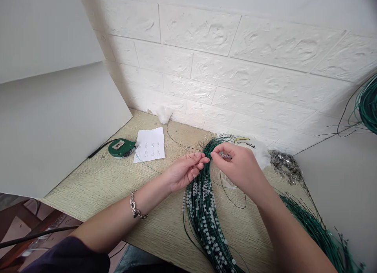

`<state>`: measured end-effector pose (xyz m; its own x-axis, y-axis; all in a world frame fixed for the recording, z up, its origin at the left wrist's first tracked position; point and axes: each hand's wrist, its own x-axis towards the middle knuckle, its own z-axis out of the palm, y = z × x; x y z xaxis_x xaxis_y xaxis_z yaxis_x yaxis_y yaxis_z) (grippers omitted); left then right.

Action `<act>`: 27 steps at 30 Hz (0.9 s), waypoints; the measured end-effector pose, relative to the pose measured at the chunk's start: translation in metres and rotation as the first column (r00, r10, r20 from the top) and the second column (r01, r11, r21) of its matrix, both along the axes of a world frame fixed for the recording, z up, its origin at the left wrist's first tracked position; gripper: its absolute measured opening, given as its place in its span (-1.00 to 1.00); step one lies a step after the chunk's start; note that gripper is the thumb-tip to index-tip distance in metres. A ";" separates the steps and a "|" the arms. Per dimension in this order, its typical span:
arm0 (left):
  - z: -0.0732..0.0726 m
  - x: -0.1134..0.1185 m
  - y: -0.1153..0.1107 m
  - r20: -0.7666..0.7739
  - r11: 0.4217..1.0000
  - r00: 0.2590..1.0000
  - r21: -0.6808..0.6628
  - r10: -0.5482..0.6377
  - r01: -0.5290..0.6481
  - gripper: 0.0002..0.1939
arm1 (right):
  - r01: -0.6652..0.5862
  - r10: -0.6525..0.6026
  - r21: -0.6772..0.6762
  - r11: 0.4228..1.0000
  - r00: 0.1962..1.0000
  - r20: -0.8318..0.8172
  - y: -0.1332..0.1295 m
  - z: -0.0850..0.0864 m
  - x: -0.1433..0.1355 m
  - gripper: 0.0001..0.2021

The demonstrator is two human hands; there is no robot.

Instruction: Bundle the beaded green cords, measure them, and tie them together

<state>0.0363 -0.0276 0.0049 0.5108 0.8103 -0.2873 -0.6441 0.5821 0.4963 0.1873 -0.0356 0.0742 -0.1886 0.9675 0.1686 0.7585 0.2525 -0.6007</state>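
Observation:
A thick bundle of green wires [203, 210], strung with small whitish translucent beads [216, 245], runs from the table's back down past its front edge. At the upper part of this bundle, my left hand [187, 171] pinches a thin green wire between thumb and fingertips. My right hand [240, 167] faces it from the other side, thumb and forefinger closed on a green wire at the bundle. A few clear beads [226, 156] show beneath its curled fingers. Loose ends of wire spread out behind both hands. The exact pinch points are too small to make out.
A green tape measure [122, 147] lies left beside a paper with handwriting [150, 145]. White fluff [164, 114] sits by the brick-pattern wall. To the right are a marked plastic bag [259, 153], a pile of small metallic pieces [285, 167] and more green wires [312, 226].

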 end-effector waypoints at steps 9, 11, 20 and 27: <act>-0.001 -0.001 0.000 0.158 0.999 0.987 0.047 -0.020 0.012 -0.90 | -0.029 0.029 -0.004 1.000 1.000 -0.008 -0.009 0.009 -0.003 -0.87; -0.001 -0.001 0.000 0.155 0.998 0.988 0.058 -0.025 0.016 -0.87 | -0.034 0.034 -0.005 0.999 0.999 -0.004 -0.009 0.009 -0.003 -0.87; -0.003 -0.001 0.000 0.159 0.999 0.987 0.039 -0.004 -0.003 -0.88 | -0.038 0.036 0.031 0.999 0.999 0.040 -0.013 0.009 -0.003 -0.87; 0.001 -0.001 -0.001 0.120 1.000 0.993 0.024 0.017 -0.020 -0.87 | -0.028 0.024 0.063 0.998 0.998 0.062 -0.014 0.006 -0.005 -0.86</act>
